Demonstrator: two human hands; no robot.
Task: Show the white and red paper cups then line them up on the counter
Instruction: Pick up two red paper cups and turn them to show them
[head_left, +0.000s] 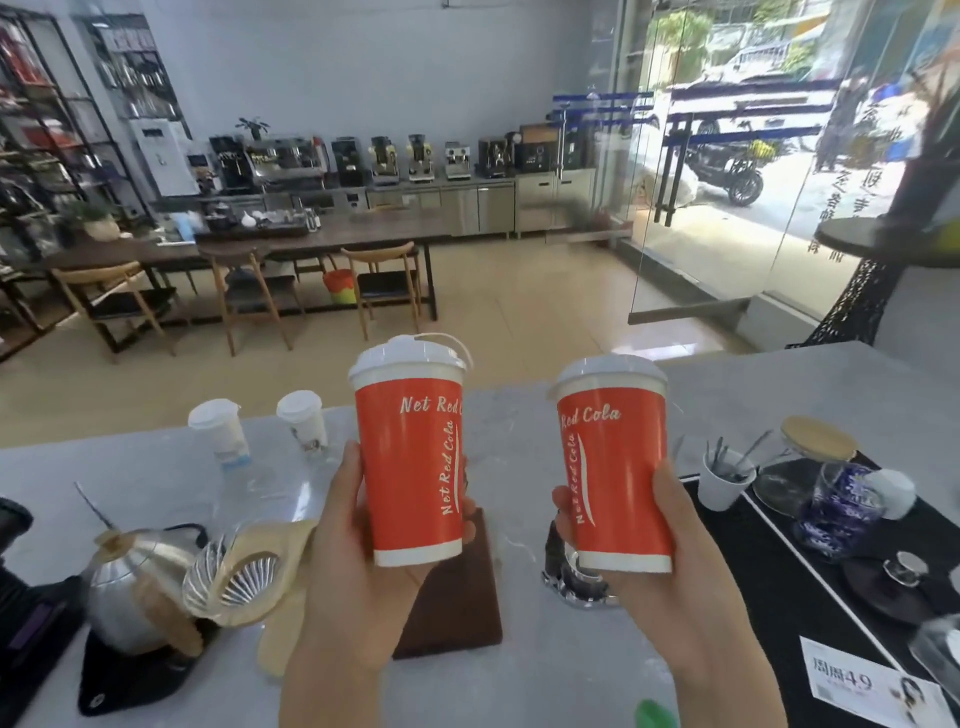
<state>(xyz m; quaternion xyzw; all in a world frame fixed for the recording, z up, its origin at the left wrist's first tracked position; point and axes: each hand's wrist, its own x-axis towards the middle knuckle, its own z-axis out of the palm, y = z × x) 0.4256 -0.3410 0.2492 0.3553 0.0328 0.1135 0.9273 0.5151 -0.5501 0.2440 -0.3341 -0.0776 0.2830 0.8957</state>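
I hold two red paper cups with white lids upright above the grey counter (571, 670). My left hand (353, 566) grips the left red cup (410, 467) around its lower half. My right hand (660, 566) grips the right red cup (613, 473) the same way. Both carry the white lettering "Net Red Cola". Two white paper cups with lids stand side by side at the counter's far left edge: one white cup (221, 431) further left, the other white cup (304, 421) just right of it.
A metal kettle (135, 587) on a black scale and a glass dripper (234, 577) with paper filters sit at the left. A brown mat (457, 608) lies under the left cup. On the right, a black mat (779, 597) holds a white spoon cup (722, 483), a glass jar and a blue glass.
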